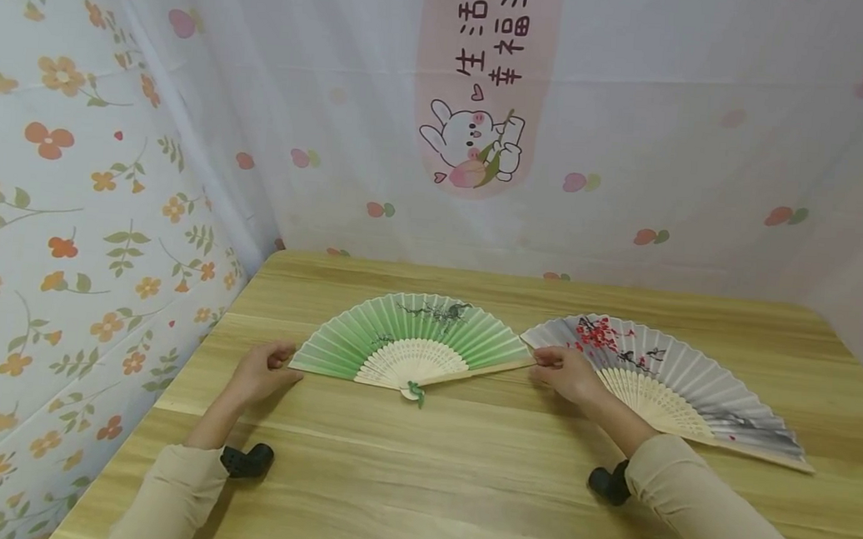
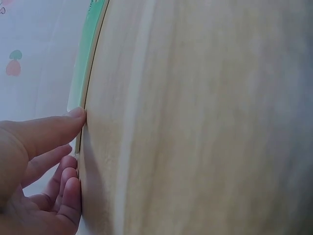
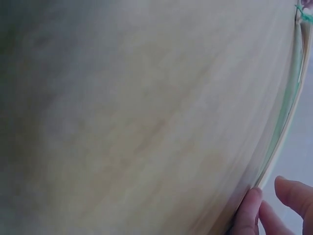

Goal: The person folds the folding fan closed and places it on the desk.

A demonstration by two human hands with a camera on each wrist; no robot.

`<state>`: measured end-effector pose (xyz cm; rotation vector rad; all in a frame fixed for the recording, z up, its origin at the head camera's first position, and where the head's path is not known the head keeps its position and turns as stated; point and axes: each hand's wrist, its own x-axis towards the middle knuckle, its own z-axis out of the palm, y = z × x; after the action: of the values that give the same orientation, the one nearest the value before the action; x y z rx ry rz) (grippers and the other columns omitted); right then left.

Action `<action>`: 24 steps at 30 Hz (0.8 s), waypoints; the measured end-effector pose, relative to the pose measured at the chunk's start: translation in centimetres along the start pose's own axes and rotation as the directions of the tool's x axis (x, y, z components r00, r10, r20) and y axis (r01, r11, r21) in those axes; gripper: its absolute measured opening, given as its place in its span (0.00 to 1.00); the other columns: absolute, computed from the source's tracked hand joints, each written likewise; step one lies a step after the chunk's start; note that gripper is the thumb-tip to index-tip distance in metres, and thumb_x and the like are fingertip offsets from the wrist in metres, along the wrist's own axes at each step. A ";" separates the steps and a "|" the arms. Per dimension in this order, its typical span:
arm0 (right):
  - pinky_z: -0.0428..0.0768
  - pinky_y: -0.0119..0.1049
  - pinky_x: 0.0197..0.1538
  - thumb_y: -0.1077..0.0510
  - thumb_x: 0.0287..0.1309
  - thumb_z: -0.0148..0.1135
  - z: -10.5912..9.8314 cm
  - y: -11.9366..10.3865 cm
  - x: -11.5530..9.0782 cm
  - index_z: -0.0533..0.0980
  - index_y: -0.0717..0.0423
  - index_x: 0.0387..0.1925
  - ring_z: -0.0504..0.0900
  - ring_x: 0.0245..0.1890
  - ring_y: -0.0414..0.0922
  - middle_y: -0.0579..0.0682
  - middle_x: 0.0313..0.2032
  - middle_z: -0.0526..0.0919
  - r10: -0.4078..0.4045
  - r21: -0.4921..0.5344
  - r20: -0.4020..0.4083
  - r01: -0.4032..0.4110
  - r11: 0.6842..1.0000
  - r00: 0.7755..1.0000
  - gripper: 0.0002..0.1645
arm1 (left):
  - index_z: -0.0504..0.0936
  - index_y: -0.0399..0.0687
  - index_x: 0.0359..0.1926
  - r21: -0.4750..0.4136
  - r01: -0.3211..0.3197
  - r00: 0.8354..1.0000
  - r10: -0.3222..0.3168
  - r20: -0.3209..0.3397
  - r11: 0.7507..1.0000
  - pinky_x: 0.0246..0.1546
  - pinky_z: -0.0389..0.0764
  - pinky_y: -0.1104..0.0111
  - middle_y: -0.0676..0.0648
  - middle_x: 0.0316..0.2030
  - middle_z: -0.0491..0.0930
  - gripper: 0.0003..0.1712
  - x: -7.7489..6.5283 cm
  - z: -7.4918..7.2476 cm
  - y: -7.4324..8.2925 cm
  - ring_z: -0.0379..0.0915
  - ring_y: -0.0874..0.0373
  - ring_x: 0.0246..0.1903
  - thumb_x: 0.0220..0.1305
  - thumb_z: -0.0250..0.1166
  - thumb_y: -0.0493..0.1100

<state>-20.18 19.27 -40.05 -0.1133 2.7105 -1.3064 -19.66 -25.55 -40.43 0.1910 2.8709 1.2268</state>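
A green folding fan lies spread on the table, its pivot and green tassel toward the near side. My left hand holds its left end; in the left wrist view the thumb lies against the end rib, the other fingers bent behind it. At the opposite end my right hand holds the tip of the right rib, fingers around it. The right wrist view shows one fingertip touching the rib and another a little apart. A grey-white folding fan with red blossoms lies spread, partly behind my right hand and forearm.
The wooden table reaches back to a white printed curtain. A flowered cloth hangs along the left side. Black devices sit at both wrists.
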 end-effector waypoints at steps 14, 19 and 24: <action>0.76 0.31 0.28 0.64 0.52 0.60 0.0 0.8 1.0 0.74 0.71 0.42 0.76 0.25 0.39 0.55 0.30 0.79 0.045 0.066 -0.037 -0.042 0.997 0.998 0.16 | 0.74 0.27 0.47 -0.013 0.030 1.000 -0.030 -0.009 0.999 0.34 0.69 0.68 0.38 0.37 0.74 0.22 0.0 0.0 0.2 0.67 0.51 0.36 0.51 0.65 0.35; 0.78 0.33 0.29 0.64 0.52 0.60 0.0 0.8 1.1 0.75 0.71 0.41 0.77 0.24 0.40 0.54 0.29 0.79 0.038 0.089 -0.034 -0.035 0.995 0.999 0.15 | 0.75 0.29 0.44 -0.058 0.021 1.000 -0.022 -0.021 0.998 0.35 0.70 0.67 0.40 0.34 0.74 0.22 0.1 0.0 -0.2 0.67 0.52 0.34 0.50 0.66 0.38; 0.78 0.32 0.28 0.65 0.51 0.60 0.1 0.7 1.3 0.75 0.71 0.40 0.77 0.23 0.39 0.54 0.28 0.78 0.031 0.081 -0.042 -0.028 0.996 0.999 0.14 | 0.77 0.31 0.42 -0.090 0.007 0.999 -0.011 -0.035 0.996 0.33 0.70 0.67 0.43 0.32 0.74 0.20 0.2 -0.1 -0.7 0.67 0.54 0.32 0.49 0.67 0.40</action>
<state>-21.48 19.49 -40.78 -0.0372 2.6793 -1.4232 -19.98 -26.09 -40.87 0.1565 2.8348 1.3674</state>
